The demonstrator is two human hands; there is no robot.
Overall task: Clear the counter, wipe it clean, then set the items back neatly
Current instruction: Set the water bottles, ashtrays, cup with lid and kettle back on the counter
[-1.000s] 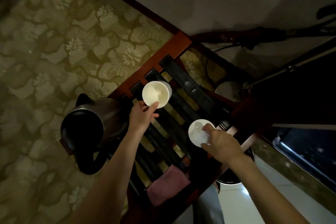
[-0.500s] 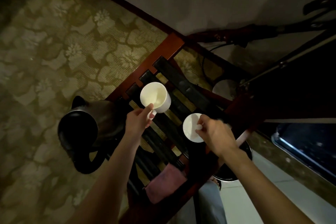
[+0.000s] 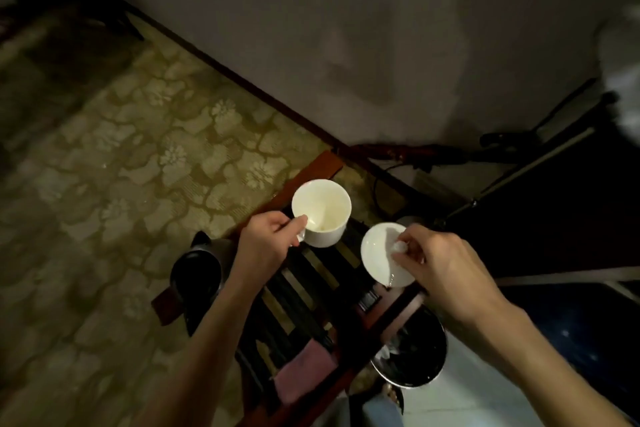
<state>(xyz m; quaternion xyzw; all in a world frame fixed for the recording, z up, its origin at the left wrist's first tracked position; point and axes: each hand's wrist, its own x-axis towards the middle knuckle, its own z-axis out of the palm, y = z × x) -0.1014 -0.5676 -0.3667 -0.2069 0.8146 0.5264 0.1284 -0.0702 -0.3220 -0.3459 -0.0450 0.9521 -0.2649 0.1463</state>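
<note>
Left hand [image 3: 265, 246] pinches the cup [image 3: 321, 212] handle, right hand [image 3: 440, 262] pinches the lid [image 3: 381, 255] knob; carry both level, apart.

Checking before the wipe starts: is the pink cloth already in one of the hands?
No, the pink cloth lies on the slatted rack while the left hand holds the cup and the right hand the lid.

Cup [image 3: 322, 211] left of lid [image 3: 382, 255], both above slatted rack [image 3: 304, 291]; kettle [image 3: 197, 276] at rack's left.
</note>
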